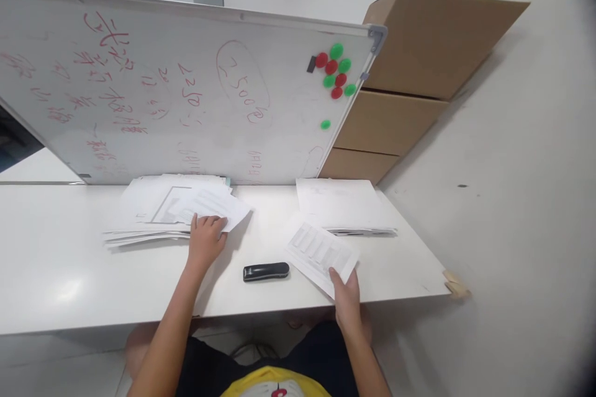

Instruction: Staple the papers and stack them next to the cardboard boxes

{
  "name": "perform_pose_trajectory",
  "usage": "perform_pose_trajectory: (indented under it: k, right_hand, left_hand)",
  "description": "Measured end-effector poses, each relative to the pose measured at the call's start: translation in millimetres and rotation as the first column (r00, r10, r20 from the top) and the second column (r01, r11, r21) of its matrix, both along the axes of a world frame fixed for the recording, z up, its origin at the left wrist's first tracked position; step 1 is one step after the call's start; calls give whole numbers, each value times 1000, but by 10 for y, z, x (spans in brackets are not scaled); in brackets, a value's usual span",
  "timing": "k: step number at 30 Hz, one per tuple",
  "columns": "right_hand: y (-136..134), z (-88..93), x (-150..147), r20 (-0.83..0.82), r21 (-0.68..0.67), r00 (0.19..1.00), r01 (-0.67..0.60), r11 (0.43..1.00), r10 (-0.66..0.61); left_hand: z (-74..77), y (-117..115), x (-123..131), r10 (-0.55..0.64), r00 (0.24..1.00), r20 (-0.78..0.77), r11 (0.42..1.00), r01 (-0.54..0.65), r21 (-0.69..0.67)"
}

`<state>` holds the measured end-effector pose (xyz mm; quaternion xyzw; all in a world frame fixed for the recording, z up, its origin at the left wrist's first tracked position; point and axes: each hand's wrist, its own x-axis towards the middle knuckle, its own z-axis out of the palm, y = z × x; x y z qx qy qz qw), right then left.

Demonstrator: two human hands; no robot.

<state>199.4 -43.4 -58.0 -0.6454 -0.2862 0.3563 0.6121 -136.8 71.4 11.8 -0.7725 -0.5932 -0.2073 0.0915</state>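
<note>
My left hand [207, 237] is over the right side of the left-hand paper stack [139, 201]. Its fingers close on a printed sheet of paper [233, 209], which lies askew on the pile with one corner sticking out past it. My right hand [347, 298] pinches the lower corner of another printed sheet [321, 251], thumb on top and fingers beneath. Rows of boxes or tables cover that sheet, and it is tilted above the table. A black stapler [266, 272] lies on the table between my hands. Whether either hand holds more than one sheet I cannot tell.
Behind the right-hand sheet sits a second paper stack [342, 205]. A whiteboard [284, 142] with red writing and red and green magnets stands along the back of the white table [153, 285]. Cardboard boxes [419, 43] are behind its right end.
</note>
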Motion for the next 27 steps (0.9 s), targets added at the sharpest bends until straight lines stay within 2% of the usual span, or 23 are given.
perform_pose_trajectory:
  k: [3,6,9,10,12,15,16,19,20,21,23,24,25,26,27]
  right_hand:
    - [49,-70,-8,60,12,998,33,999,-33]
    - [86,-58,-46,19,46,1000,18,999,-19]
    - [38,93,-138,-177,117,984,4,993,17]
    - [-2,173,-173,-257,131,966,7,991,28]
    - [-110,352,-224,-385,146,922,16,989,41]
    - [-282,584,-179,-424,166,904,8,986,64]
    - [-327,632,-120,-400,164,915,7,986,60]
    - [-395,668,177,-284,136,959,51,989,-10]
    - [-395,644,301,-253,141,967,73,987,-36]
    - [-386,604,429,-234,156,971,88,984,-49]
    - [-350,490,668,-229,185,971,109,977,-65]
    - [-329,425,771,-233,186,970,112,976,-66]
    - [-310,362,861,-231,174,971,106,979,-64]
    - [-296,307,938,-213,153,975,90,984,-56]
    - [-289,267,1004,-175,128,984,50,991,-27]
  left_hand:
    - [86,-162,319,-44,995,93,999,41,26]
    - [60,-438,870,-226,969,103,972,218,86]
    - [-76,-789,1502,-489,872,14,871,487,65]
    - [-119,-898,1684,-553,833,4,833,552,48]
    - [-162,-1078,1960,-607,794,18,795,607,9]
    - [-94,-1235,2147,-632,770,90,772,635,-16]
    - [-53,-1261,2163,-660,742,118,745,666,-20]
    - [23,-1277,2142,-798,572,190,583,812,1]
    - [17,-1263,2129,-811,545,213,565,824,38]
    - [-6,-1238,2118,-789,565,243,598,797,89]
    - [-86,-1157,2110,-628,694,352,771,617,159]
    - [-133,-1101,2115,-513,745,426,851,506,141]
    - [-180,-1038,2122,-414,760,500,898,432,86]
    - [-222,-969,2132,-344,745,572,910,415,6]
    - [-257,-899,2143,-300,705,643,889,450,-80]
